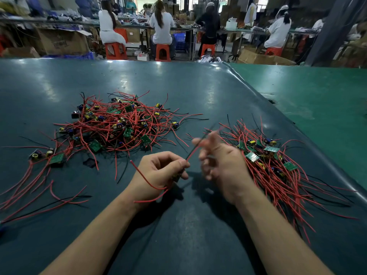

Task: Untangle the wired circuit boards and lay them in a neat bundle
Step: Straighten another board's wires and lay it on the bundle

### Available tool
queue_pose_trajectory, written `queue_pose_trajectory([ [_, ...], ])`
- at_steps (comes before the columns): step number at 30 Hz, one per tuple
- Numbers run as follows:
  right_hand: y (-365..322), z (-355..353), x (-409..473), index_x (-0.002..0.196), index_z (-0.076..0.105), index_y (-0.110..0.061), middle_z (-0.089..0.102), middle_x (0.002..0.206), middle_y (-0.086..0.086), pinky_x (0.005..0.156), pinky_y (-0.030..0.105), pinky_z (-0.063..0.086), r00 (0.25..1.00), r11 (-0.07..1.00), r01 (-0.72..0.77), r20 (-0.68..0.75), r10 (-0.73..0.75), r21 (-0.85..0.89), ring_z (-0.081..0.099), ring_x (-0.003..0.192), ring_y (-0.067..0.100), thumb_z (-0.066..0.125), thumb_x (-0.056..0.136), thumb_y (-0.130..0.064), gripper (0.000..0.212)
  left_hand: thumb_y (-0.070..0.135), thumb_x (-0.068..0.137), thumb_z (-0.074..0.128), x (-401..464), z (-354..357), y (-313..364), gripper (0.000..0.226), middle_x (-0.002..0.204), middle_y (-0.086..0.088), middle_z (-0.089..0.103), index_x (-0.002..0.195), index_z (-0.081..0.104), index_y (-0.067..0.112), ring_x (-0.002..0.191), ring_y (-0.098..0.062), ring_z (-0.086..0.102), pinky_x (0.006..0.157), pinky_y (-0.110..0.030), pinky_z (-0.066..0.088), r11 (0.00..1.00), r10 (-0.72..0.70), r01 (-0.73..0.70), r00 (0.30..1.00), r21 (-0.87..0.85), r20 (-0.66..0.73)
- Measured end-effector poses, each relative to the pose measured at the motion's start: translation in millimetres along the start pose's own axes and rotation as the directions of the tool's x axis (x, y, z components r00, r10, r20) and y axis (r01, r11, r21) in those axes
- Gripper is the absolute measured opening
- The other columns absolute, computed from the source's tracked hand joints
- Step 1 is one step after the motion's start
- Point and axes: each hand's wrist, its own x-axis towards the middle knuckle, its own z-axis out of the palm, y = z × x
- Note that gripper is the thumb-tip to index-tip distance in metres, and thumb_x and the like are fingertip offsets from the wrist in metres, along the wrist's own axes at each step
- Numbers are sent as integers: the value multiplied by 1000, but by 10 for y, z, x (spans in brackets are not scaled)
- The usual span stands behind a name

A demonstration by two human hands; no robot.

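Note:
A tangled heap of small green circuit boards with red and black wires (119, 124) lies on the dark green table mat (178, 225), ahead and to the left. A combed bundle of wired boards (274, 167) lies at the right, wires fanned toward me. My left hand (158, 173) grips one small board, mostly hidden in the fingers; its red wires (147, 181) loop below the hand. From the thumb and forefinger a red and black wire pair (193, 152) runs up to my right hand (220, 161), which is blurred, with the wire passing between its fingers.
A few stray wired boards (49, 157) and long loose wires (39, 201) lie at the left. The dark mat's curled edge (278, 108) meets a lighter green surface (317, 96) at the right. Several seated people work at benches in the background.

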Motion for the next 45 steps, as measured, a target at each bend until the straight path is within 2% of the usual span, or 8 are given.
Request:
queue_pose_trajectory([
  [4,137,136,-80,77,69,2,44,45,-2,36,15,29,998,972,26,58,-13,-233,33,37,6,66,92,-19,26,13,79,73,9,21,-6,13,57,-5,67,73,66,4,48,-9,53,49,-15,39,998,7,-7,1000,56,2],
  [17,-26,-21,84,88,69,-8,49,55,-3,35,17,28,970,962,37,-242,31,271,37,38,7,49,101,-33,35,13,71,59,30,-60,96,17,49,-6,56,58,70,12,38,-11,44,37,-15,33,966,-138,148,989,-211,59],
  [22,132,127,-45,116,62,-25,59,71,-2,39,19,36,994,972,99,-20,-106,-213,45,43,9,57,98,-22,19,20,76,61,48,-22,125,12,72,-9,72,84,65,11,39,-8,47,40,-21,47,900,-148,100,986,-424,-81],
  [25,217,134,-125,125,56,-42,59,82,-14,49,21,41,928,723,371,258,-268,-583,48,53,23,65,90,-8,50,21,77,60,75,-56,127,16,82,-8,73,90,59,12,46,-13,57,52,-28,57,847,-164,56,973,-528,-160],
  [30,257,212,-148,135,54,-30,63,97,-19,62,23,53,934,784,353,240,-264,-512,59,62,7,71,89,-22,50,17,81,59,84,-90,94,9,86,-7,72,90,57,15,68,-22,71,62,-36,60,800,-123,-13,975,-599,-185],
  [35,150,223,-111,96,75,-16,66,69,-8,44,15,39,945,909,308,-17,-326,-281,50,46,3,59,91,-29,21,20,76,61,75,-49,60,12,82,-2,72,88,57,17,68,-16,70,58,-24,55,913,-82,11,984,-407,-158],
  [40,86,205,-76,81,74,-6,62,61,1,36,18,35,988,999,46,-146,-49,-23,47,41,9,59,96,-18,24,14,72,67,56,-27,10,39,93,-11,71,111,63,13,77,-18,68,67,-26,57,949,-5,-15,998,-314,-63],
  [45,46,161,-49,88,72,-9,62,63,1,41,16,39,994,983,-57,-87,73,172,51,47,7,65,89,-9,7,18,68,73,51,-11,-21,26,82,-11,72,91,71,5,72,-21,70,67,-25,58,969,15,-40,994,-243,-105],
])
